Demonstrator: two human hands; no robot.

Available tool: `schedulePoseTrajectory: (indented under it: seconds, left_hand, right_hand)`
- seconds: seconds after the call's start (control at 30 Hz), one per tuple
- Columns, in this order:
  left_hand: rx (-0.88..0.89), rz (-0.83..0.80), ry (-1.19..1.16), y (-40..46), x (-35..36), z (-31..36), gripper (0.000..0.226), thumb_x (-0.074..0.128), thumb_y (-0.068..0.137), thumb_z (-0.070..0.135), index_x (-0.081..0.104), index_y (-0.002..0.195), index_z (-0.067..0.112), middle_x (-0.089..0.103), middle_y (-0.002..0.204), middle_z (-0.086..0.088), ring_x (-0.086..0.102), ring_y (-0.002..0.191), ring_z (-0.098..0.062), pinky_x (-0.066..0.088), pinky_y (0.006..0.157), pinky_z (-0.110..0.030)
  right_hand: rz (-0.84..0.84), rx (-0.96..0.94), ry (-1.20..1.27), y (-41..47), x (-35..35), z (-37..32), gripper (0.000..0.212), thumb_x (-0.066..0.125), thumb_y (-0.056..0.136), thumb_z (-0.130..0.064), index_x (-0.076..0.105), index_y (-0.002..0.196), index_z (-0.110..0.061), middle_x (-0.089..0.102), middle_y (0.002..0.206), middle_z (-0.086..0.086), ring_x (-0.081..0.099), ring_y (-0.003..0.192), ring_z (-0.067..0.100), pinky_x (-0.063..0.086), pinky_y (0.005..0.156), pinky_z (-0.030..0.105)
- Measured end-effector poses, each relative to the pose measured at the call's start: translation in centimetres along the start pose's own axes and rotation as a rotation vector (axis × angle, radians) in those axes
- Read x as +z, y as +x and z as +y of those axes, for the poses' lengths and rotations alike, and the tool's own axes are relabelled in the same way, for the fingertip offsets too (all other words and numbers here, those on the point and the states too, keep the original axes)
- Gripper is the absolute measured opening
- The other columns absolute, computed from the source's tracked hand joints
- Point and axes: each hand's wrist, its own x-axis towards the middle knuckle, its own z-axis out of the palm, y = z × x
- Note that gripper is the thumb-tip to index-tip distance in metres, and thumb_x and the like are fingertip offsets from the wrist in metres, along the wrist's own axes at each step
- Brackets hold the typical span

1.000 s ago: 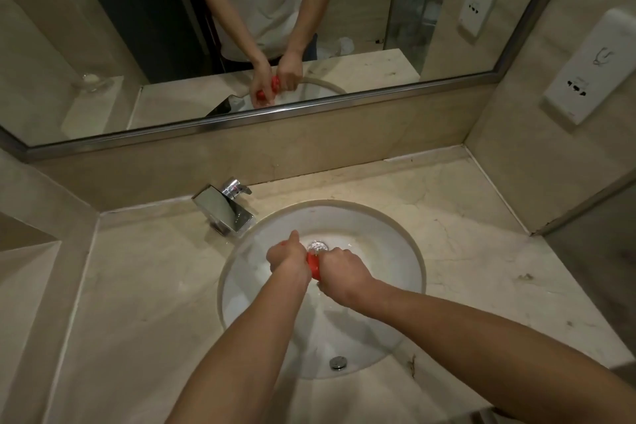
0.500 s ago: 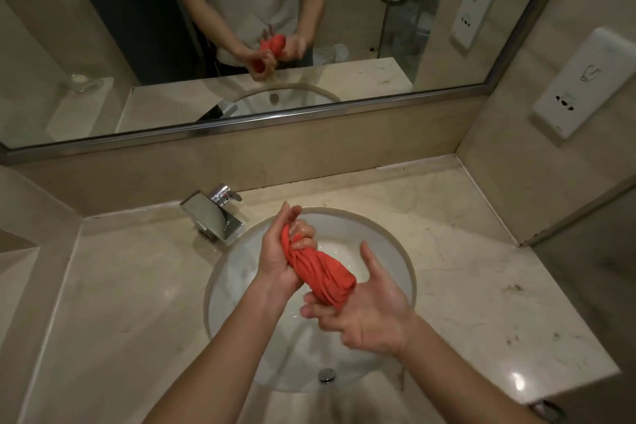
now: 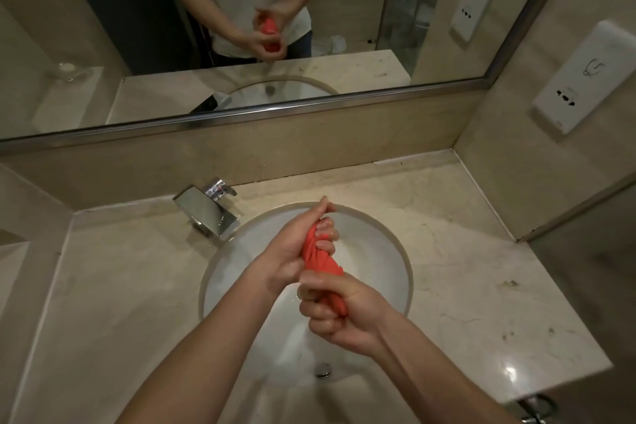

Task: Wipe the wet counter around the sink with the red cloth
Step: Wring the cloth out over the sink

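The red cloth (image 3: 318,256) is twisted into a tight roll above the white round sink (image 3: 385,251). My left hand (image 3: 296,244) grips its upper end, fingers curled around it. My right hand (image 3: 340,310) is closed on its lower end, just below and in front. Both hands look wet. The beige marble counter (image 3: 481,286) surrounds the basin, with small dark specks on its right side and a shine near the front right corner.
A chrome square faucet (image 3: 208,210) stands at the basin's back left. A mirror (image 3: 103,27) runs along the back wall and reflects the person holding the cloth. A white socket plate (image 3: 585,79) is on the right wall. The overflow hole (image 3: 322,371) sits at the basin's near side.
The hands rose from low in the basin with the cloth. My right hand, open under the cloth half a second ago, has now closed on its lower end, and the roll looks more tightly twisted.
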Motion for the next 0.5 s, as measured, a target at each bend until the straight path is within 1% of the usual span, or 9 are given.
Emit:
schedulePoseTrajectory:
  seconds: [0.03,0.1,0.17,0.23,0.33,0.37,0.4,0.43,0.5]
  left_hand:
    - [-0.014,0.095,0.069,0.5,-0.2,0.0,0.021,0.069,0.088,0.030,0.057,0.091,0.013,0.033,0.059,0.005,0.034,0.045,-0.003,0.031,0.036,-0.013]
    - [-0.039,0.244,0.133,1.4,-0.9,-0.1,0.016,0.061,0.096,0.027,0.057,0.094,0.011,0.035,0.057,0.004,0.035,0.043,-0.005,0.030,0.036,-0.015]
    - [-0.015,0.373,0.175,2.5,-1.9,-0.3,0.014,0.057,0.099,0.022,0.055,0.095,0.009,0.037,0.055,0.003,0.035,0.042,-0.007,0.029,0.036,-0.017]
    - [0.050,0.518,0.241,3.4,-2.9,-0.7,0.012,0.054,0.100,0.016,0.053,0.092,0.008,0.039,0.053,0.000,0.034,0.041,-0.009,0.028,0.038,-0.019]
    - [0.145,0.784,0.414,4.7,-4.7,-1.8,0.022,0.050,0.098,0.010,0.050,0.076,0.006,0.045,0.056,-0.008,0.038,0.039,-0.016,0.032,0.041,-0.023]
    - [0.149,0.888,0.536,5.0,-5.2,-2.1,0.025,0.048,0.097,0.011,0.050,0.073,0.005,0.053,0.063,-0.013,0.046,0.045,-0.021,0.036,0.046,-0.027]
    - [0.142,0.975,0.662,5.0,-5.5,-2.4,0.023,0.047,0.098,0.013,0.054,0.078,0.002,0.062,0.077,-0.018,0.052,0.058,-0.026,0.039,0.054,-0.030]
    - [0.133,1.044,0.761,5.1,-5.7,-2.7,0.022,0.046,0.099,0.014,0.058,0.089,-0.001,0.066,0.094,-0.022,0.056,0.073,-0.030,0.039,0.062,-0.033]
    - [0.102,1.132,0.818,5.0,-6.1,-3.1,0.028,0.043,0.101,0.016,0.056,0.115,-0.005,0.062,0.116,-0.023,0.059,0.098,-0.038,0.040,0.073,-0.036]
  right_hand:
    - [0.100,-0.020,-0.217,0.5,-0.4,-0.1,0.038,0.079,0.073,-0.007,0.045,0.064,-0.023,0.032,0.060,-0.003,0.029,0.044,0.007,0.020,0.038,0.019]
    - [0.277,-0.022,-0.563,2.3,-1.8,-0.2,0.045,0.078,0.076,-0.006,0.038,0.066,-0.023,0.031,0.059,-0.002,0.030,0.045,0.011,0.021,0.042,0.025]
    - [0.425,-0.028,-0.904,4.1,-2.9,-0.3,0.042,0.083,0.071,-0.016,0.041,0.070,-0.018,0.040,0.060,0.000,0.038,0.045,0.015,0.031,0.045,0.030]
    - [0.512,-0.034,-1.281,5.9,-3.9,-0.2,0.036,0.082,0.074,-0.026,0.048,0.078,-0.015,0.052,0.072,0.002,0.048,0.053,0.014,0.042,0.051,0.028]
    - [0.533,-0.039,-1.666,7.2,-4.6,0.0,0.015,0.067,0.086,-0.020,0.055,0.083,-0.012,0.057,0.084,0.008,0.059,0.070,0.022,0.047,0.058,0.030]
    - [0.515,-0.045,-1.780,7.3,-4.7,0.1,0.005,0.061,0.088,-0.014,0.059,0.091,-0.011,0.055,0.082,0.007,0.059,0.074,0.025,0.046,0.060,0.032]
    - [0.502,-0.052,-1.873,7.3,-4.8,0.2,0.013,0.055,0.088,-0.007,0.062,0.098,-0.011,0.052,0.079,0.005,0.056,0.075,0.026,0.043,0.061,0.033]
    - [0.486,-0.074,-1.960,7.5,-5.0,0.4,0.023,0.050,0.088,-0.002,0.063,0.103,-0.013,0.050,0.079,0.005,0.054,0.076,0.028,0.040,0.062,0.034]
    - [0.485,-0.097,-2.077,7.5,-4.9,0.5,0.032,0.047,0.088,0.003,0.064,0.108,-0.014,0.059,0.091,0.011,0.055,0.081,0.031,0.037,0.065,0.035]
